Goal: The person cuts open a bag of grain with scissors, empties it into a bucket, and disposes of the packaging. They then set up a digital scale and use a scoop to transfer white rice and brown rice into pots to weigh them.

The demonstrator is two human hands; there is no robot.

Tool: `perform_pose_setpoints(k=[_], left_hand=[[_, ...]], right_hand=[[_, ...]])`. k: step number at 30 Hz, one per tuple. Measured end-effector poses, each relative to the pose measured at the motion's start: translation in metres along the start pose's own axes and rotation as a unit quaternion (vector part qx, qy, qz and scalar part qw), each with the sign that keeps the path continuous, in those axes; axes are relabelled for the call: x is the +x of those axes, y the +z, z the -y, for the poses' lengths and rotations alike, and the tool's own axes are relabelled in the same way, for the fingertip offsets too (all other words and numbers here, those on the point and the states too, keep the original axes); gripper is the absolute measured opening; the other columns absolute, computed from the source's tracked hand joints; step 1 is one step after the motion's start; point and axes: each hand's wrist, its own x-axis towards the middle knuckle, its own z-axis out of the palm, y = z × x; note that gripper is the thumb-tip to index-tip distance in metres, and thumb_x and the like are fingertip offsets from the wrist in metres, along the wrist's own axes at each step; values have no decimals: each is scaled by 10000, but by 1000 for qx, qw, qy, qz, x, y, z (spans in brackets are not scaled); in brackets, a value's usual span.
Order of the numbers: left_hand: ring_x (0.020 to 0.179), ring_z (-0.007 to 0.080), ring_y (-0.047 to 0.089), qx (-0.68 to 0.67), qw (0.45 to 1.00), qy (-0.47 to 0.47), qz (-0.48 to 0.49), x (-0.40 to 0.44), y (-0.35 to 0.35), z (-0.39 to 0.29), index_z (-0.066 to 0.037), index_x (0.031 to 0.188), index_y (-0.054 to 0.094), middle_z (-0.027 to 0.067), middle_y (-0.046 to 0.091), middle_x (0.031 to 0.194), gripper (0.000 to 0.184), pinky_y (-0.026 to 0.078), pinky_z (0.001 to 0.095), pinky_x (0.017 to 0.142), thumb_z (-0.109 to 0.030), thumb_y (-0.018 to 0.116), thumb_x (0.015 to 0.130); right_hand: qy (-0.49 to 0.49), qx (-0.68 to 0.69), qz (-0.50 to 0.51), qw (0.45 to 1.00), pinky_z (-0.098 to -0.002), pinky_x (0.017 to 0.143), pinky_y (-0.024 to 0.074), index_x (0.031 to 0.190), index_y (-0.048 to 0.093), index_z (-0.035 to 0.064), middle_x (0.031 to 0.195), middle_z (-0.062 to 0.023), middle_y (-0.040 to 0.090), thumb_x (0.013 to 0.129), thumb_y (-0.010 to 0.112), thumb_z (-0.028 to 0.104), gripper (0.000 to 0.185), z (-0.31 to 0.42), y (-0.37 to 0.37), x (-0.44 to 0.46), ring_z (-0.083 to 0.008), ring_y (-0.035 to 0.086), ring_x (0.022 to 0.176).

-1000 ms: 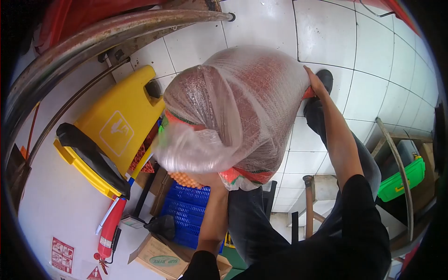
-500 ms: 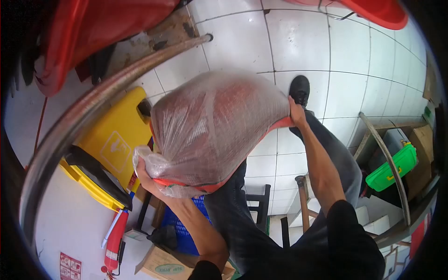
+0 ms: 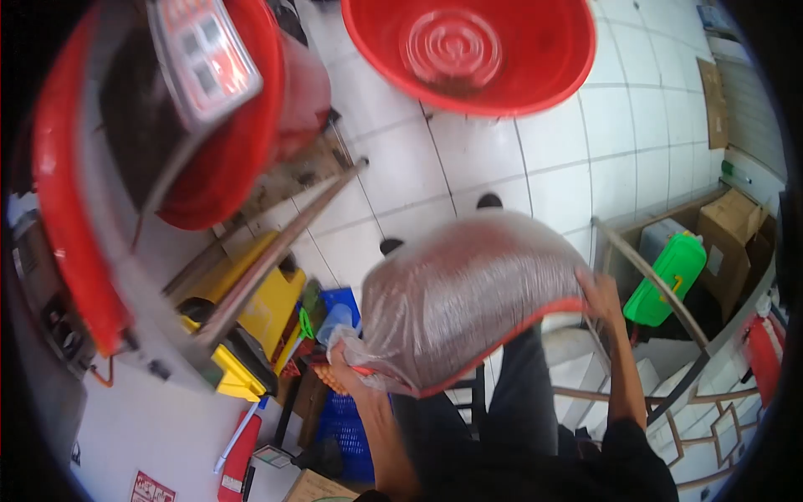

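Note:
A big, full plastic sack [image 3: 477, 293] with brownish-red contents hangs in front of my body, above my legs. Its skin is translucent and creased, and a red strip runs along the lower edge. My left hand [image 3: 350, 372] is closed around the bunched plastic at the sack's left end. At the opposite end, my right hand [image 3: 599, 297] grips the upper right corner by the red edge. Some fingers of both hands are hidden by the sack. What exactly fills it cannot be made out.
Ahead on the tiled floor stands a wide red tub [image 3: 548, 50]. Red containers [image 3: 259, 92] and a panel with buttons [image 3: 209, 63] are at upper left. A metal rail [image 3: 276, 255] and yellow bin [image 3: 272, 322] flank my left; a green case [image 3: 669, 280] and cardboard box [image 3: 732, 243] my right.
The view has swung up and forward, bringing the red tub into sight. The sack has moved with both hands, now lower and further right in view. Both hands keep their hold.

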Motion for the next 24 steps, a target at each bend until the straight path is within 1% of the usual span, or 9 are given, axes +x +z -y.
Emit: perform_pose_setpoints(k=[2,3,4,6,8,10,17,18,24], left_hand=[[1013,291,588,-3,1000,11,6,-33,18,-25,-25,1108,559,123,582,1081,328,493,449,899,-198,583,830],[1004,295,592,-27,999,-24,18,-58,42,-43,-23,1106,555,128,585,1074,324,491,447,905,-184,583,826],[994,299,596,-54,996,-64,33,-80,66,-57,-21,1104,551,134,587,1068,321,490,445,911,-170,583,822],[933,269,614,-66,995,-54,54,-108,109,-86,-16,1055,578,112,610,989,274,502,402,864,-167,592,826],[840,217,623,128,984,35,118,-130,146,-110,-17,954,609,77,622,888,192,505,345,769,-161,612,826],[764,163,611,83,971,28,225,-157,212,-134,-14,911,633,59,630,841,156,486,298,694,-138,636,816],[843,149,636,159,869,22,468,-108,408,-119,0,1039,671,54,679,941,226,488,281,768,-116,607,856],[861,147,642,207,842,74,492,-102,435,-120,-6,1022,678,58,685,949,209,494,279,774,-110,613,853],[813,120,635,255,795,30,549,-44,574,-90,10,1019,698,52,700,907,234,491,268,726,-120,626,838]], right_hand=[[-61,-57,-86,993,-463,785,484,883,675,-101,858,-315,648,839,577,582,692,-57,-28,-53,-430,637,806],[-35,83,-13,996,-446,822,485,984,683,-64,928,-283,667,842,611,520,606,-35,-73,-94,-403,649,844],[-58,76,-97,991,-431,791,496,1002,691,-39,912,-254,678,840,646,445,512,-16,-107,-136,-387,663,814],[-2,102,-60,993,-414,688,509,917,684,-80,794,-227,686,798,712,377,473,-37,-145,-195,-326,671,705],[76,202,-56,975,-391,693,516,892,693,-84,779,-190,701,777,747,351,453,-32,-177,-257,-246,679,723],[40,246,-102,963,-351,702,515,900,698,-89,796,-123,709,788,755,347,453,-15,-200,-301,-166,654,750],[103,282,-237,924,-381,718,500,836,679,-114,789,-158,697,838,706,388,503,94,-244,-327,-215,645,720],[128,289,-246,916,-394,709,495,817,658,-131,759,-183,682,848,688,398,531,108,-252,-332,-242,640,706],[153,256,-222,928,-472,700,453,794,621,-145,711,-317,602,887,607,424,576,150,-238,-247,-395,610,692]])
